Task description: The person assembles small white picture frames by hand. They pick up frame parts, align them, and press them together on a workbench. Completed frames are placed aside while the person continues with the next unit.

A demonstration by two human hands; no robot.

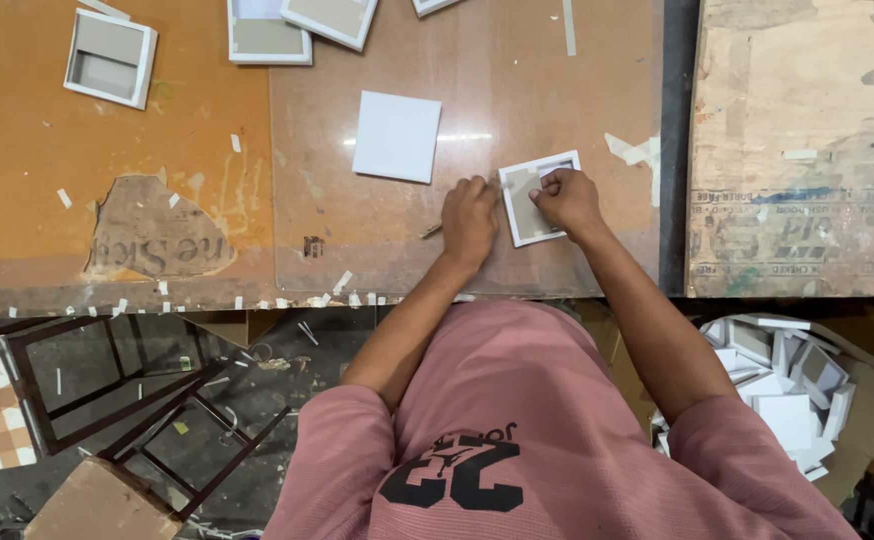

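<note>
White-edged box tray (540, 198) on desk (357, 250): right hand (567, 200) fingers pinch its rim, left hand (469, 220) curled around a thin tool. Next: steady pressure along edge.

Both arms are stretched forward, elbows bent. The left hand (469, 220) is curled into a loose fist. The right hand (567, 200) is curled, knuckles up.
</note>
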